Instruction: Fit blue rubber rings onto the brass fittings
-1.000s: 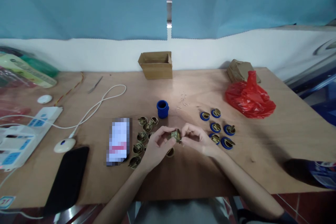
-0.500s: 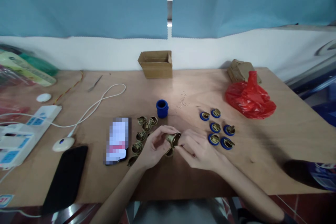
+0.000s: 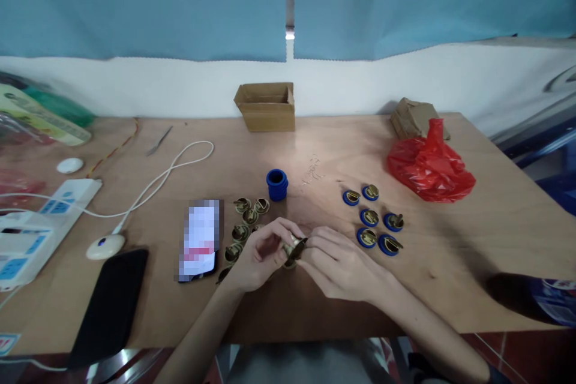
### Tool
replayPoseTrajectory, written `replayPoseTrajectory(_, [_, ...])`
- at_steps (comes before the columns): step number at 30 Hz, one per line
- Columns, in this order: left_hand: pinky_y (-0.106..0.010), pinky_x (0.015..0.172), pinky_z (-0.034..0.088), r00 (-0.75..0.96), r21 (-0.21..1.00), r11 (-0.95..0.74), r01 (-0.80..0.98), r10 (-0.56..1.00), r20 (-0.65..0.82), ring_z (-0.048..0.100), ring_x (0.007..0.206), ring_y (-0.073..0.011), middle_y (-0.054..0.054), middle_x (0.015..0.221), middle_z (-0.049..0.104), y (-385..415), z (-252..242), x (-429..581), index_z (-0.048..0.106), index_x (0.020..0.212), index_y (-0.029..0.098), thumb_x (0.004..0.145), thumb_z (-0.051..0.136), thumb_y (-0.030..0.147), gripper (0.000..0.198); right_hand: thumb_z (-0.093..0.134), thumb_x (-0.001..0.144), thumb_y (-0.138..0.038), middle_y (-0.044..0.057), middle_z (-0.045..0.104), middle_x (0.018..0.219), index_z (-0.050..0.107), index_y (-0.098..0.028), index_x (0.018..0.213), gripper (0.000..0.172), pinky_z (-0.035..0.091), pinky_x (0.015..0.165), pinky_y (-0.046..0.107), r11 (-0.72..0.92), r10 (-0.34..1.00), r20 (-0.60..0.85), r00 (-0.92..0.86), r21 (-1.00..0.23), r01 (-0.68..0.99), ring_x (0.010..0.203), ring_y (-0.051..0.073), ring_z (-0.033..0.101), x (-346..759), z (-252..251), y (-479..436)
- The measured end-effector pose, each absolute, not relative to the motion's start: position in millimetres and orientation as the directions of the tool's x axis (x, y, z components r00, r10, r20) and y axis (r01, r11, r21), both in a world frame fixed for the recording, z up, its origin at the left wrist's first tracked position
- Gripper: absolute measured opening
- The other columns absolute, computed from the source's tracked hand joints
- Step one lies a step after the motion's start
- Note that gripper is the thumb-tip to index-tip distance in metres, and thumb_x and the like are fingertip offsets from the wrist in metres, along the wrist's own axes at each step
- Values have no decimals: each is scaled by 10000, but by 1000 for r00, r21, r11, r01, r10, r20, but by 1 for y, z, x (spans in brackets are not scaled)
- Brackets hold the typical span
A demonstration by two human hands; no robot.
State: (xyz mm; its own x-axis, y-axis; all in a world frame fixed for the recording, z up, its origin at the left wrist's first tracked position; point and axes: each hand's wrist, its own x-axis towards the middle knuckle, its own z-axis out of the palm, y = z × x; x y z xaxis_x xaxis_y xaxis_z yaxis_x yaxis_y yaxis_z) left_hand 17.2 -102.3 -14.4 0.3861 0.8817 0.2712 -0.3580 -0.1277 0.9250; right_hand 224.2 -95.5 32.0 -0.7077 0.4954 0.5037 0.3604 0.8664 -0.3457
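Between the fingers of my left hand (image 3: 263,255) is a round brass-coloured fitting (image 3: 296,250), tilted with its dark opening toward the right. My right hand (image 3: 339,261) is closed against the fitting's right edge; whatever its fingertips pinch is hidden. Below and left of my hands lie several similar brass fittings (image 3: 240,232), partly covered by the left hand. A stack of blue rings (image 3: 277,186) stands just beyond my hands. To the right, several brass fittings with blue rings around them (image 3: 369,217) rest on the table.
Small thin wire-like bits (image 3: 312,171) lie on the wooden table (image 3: 216,312). An open cardboard box (image 3: 270,117) stands by the wall. At right are a red plastic bag (image 3: 429,168) and a dark bottle (image 3: 531,297); at left, two phones (image 3: 200,240), a white cable (image 3: 157,183) and a power strip (image 3: 49,222).
The brass fitting has tilted between my hands, and less of its opening shows. My right fingers have closed in over its edge. The camera view has shifted slightly.
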Motion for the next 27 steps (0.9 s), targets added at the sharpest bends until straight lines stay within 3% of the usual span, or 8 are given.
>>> replayPoseTrajectory(4, [-298, 836, 512, 348, 934, -140, -329, 901, 258, 639, 975, -208, -107, 1094, 655, -100, -16, 19, 666, 982, 208, 956, 659, 337, 133, 477, 1023, -151, 72, 683, 815, 642, -180, 917, 198, 582, 782, 364, 834, 541, 493, -682, -420, 359, 792, 203, 642, 224, 34, -94])
replayPoseTrajectory(7, [-324, 901, 519, 301, 934, -152, -322, 919, 254, 646, 1061, -228, -117, 1147, 670, -100, -17, 21, 663, 1063, 219, 961, 653, 313, 140, 523, 1024, -199, 60, 697, 882, 598, -197, 1076, 91, 579, 743, 341, 758, 630, 509, -587, -569, 320, 811, 195, 661, 223, 29, -93])
replayPoseTrajectory(9, [-329, 930, 521, 285, 936, -147, -319, 927, 243, 648, 1100, -233, -118, 1171, 680, -101, -18, 23, 662, 1101, 222, 967, 644, 298, 155, 578, 1011, -252, 26, 681, 860, 556, -215, 1117, 113, 561, 693, 300, 687, 702, 504, -503, -666, 292, 752, 169, 653, 223, 23, -93])
replayPoseTrajectory(16, [-309, 905, 548, 294, 953, -107, -285, 936, 193, 691, 1046, -226, -106, 1090, 720, -103, -15, 26, 693, 1132, 208, 959, 660, 327, 213, 698, 941, -430, -73, 500, 640, 516, -232, 894, 274, 413, 527, 224, 501, 851, 393, -348, -807, 314, 545, 103, 504, 222, 13, -92])
replayPoseTrajectory(21, [-306, 899, 554, 298, 958, -86, -275, 939, 170, 693, 1051, -224, -107, 1114, 721, -105, -20, 27, 687, 1153, 211, 971, 643, 352, 235, 641, 979, -344, -49, 556, 648, 580, -223, 961, 136, 439, 540, 244, 613, 779, 492, -388, -729, 306, 553, 118, 538, 225, 16, -93])
replayPoseTrajectory(23, [-308, 903, 552, 264, 961, -74, -266, 953, 147, 690, 1048, -222, -108, 1131, 722, -106, -25, 26, 682, 1152, 210, 973, 641, 359, 237, 611, 979, -275, -13, 601, 669, 626, -218, 948, 67, 461, 551, 272, 719, 692, 567, -447, -600, 352, 569, 139, 554, 226, 14, -93])
replayPoseTrajectory(27, [-307, 945, 533, 153, 961, -62, -268, 983, 106, 680, 1069, -209, -92, 1154, 720, -103, -35, 24, 684, 1157, 222, 970, 651, 347, 227, 571, 969, -241, 49, 654, 703, 685, -180, 1034, 145, 514, 576, 324, 834, 542, 638, -548, -327, 444, 604, 187, 593, 225, 9, -94])
